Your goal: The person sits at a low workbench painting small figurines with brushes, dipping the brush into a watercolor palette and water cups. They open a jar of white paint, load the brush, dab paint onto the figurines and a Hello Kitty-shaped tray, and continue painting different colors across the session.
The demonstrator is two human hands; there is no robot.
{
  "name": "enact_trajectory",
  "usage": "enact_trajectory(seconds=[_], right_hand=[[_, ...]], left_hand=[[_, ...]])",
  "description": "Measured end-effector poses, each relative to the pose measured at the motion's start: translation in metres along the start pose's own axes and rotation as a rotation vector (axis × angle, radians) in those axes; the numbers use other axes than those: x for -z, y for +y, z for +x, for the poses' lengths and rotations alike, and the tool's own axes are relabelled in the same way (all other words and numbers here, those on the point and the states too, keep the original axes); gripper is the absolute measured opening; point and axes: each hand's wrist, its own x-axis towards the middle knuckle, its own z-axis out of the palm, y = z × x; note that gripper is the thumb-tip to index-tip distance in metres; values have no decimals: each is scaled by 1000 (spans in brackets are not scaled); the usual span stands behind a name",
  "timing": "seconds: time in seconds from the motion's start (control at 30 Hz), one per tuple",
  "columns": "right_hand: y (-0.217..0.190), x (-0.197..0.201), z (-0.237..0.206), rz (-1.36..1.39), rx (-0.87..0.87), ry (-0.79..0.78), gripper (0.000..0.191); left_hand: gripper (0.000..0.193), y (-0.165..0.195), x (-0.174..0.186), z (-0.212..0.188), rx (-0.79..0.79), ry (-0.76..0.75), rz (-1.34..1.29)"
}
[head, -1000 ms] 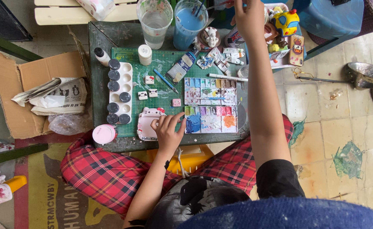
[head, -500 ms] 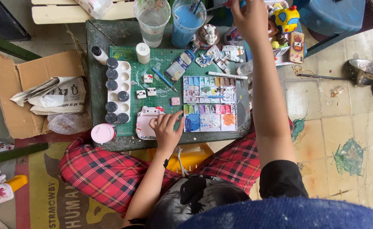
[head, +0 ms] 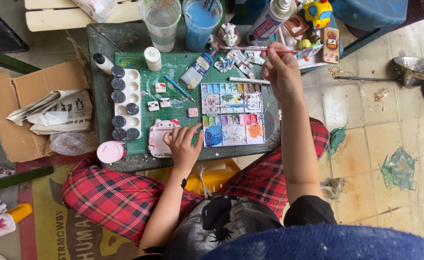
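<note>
Brush (head: 269,49) pinched in right hand (head: 281,72) at upper frame; left hand (head: 183,147), fingers spread, pins figurine (head: 160,137); a drip could spot the palette (head: 232,114).

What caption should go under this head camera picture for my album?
Left hand rests on a pink cat-shaped figurine beside the paint palette; right hand holds a thin paintbrush.
</note>
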Motion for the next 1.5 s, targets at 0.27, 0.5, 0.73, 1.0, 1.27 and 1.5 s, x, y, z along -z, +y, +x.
enact_trajectory(seconds=[0.27, 0.5, 0.73, 1.0, 1.27, 1.5], right_hand=[[31, 37, -103, 170, -16, 105, 16], [80, 93, -174, -192, 142, 462, 16], [135, 110, -204, -382, 114, 282, 10], [152, 99, -205, -641, 202, 374, 9], [144, 88, -193, -779, 219, 367, 13], [137, 75, -183, -752, 173, 345, 9]], left_hand=[[17, 15, 1, -14, -68, -53, 15], [17, 27, -5, -31, -142, -134, 39], [11, 31, -34, -60, -203, -249, 57], [12, 33, -52, -77, -273, -263, 96], [10, 30, -54, -77, -266, -281, 97], [9, 28, -56, -77, -268, -293, 96]])
